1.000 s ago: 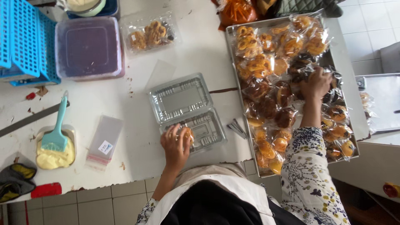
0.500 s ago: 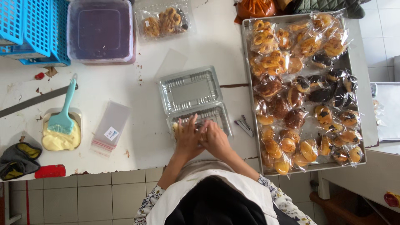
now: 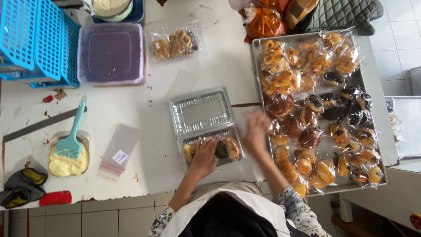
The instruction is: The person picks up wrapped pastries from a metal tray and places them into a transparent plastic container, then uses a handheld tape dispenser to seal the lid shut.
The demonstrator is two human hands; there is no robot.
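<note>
White table (image 3: 131,105): clamshell box (image 3: 204,125), pastry tray (image 3: 258,46), purple tub (image 3: 110,53), blue baskets (image 3: 35,39)

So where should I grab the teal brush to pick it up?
Take the teal brush by its long thin handle, near the top end, coming from above. Its bristles sit down in the yellow cream in the small tub, so that end is messy, while the handle sticks up and out past the tub rim over the white table, free and clean.
</note>
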